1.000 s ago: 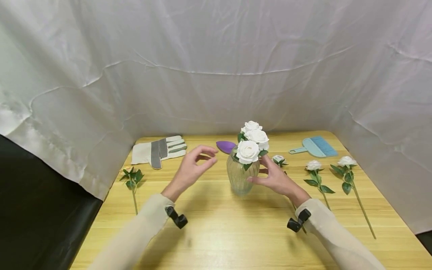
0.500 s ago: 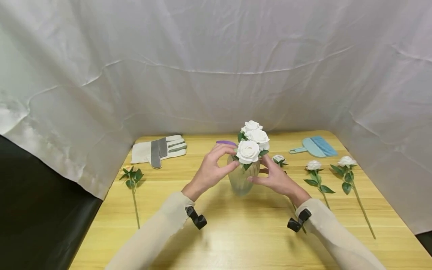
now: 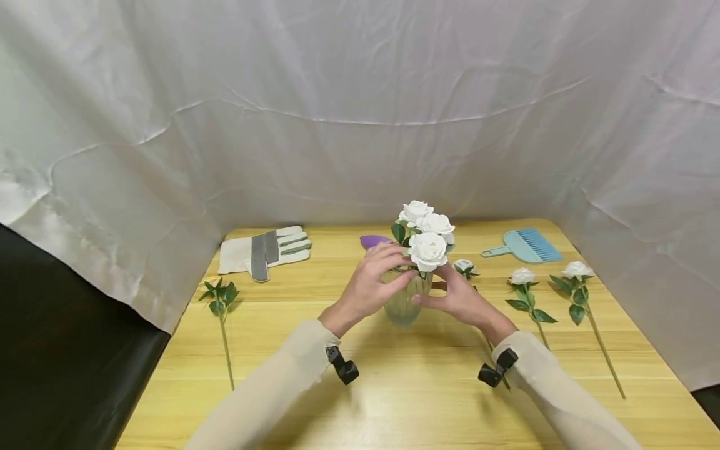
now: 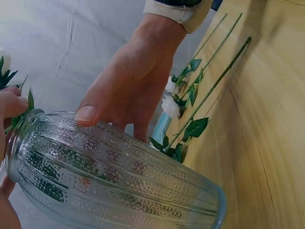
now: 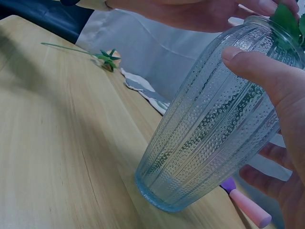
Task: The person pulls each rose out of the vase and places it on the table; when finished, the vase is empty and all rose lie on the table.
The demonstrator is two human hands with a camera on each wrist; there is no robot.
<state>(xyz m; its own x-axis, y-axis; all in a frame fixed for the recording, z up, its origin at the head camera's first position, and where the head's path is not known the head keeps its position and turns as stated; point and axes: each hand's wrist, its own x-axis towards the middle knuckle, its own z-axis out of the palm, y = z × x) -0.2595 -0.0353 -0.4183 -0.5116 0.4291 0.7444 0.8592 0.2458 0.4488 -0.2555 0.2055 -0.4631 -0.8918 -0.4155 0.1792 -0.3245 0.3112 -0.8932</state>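
Note:
Three white roses (image 3: 429, 251) with green leaves stand in a ribbed, clear glass vase (image 3: 400, 310), which is upright on the table. My right hand (image 3: 460, 300) grips the vase's right side, thumb in front and fingers behind, as the right wrist view shows. With bent fingers, my left hand (image 3: 371, 282) holds the roses just under the blooms at the vase's mouth. In the left wrist view its thumb (image 4: 15, 104) lies against the greenery above the rim. Stems show blurred through the vase glass (image 5: 205, 124).
White roses (image 3: 523, 276) lie at the right, one partly behind my right hand. A pale orange rose (image 3: 221, 297) lies at the left. Along the back are a work glove (image 3: 264, 251), a purple trowel (image 3: 372, 240) with a pink handle (image 5: 250, 208), and a light blue brush (image 3: 525, 245).
My left hand has moved right from beside the vase to the roses at its mouth. The blooms have shifted slightly right. My right hand has stayed on the vase.

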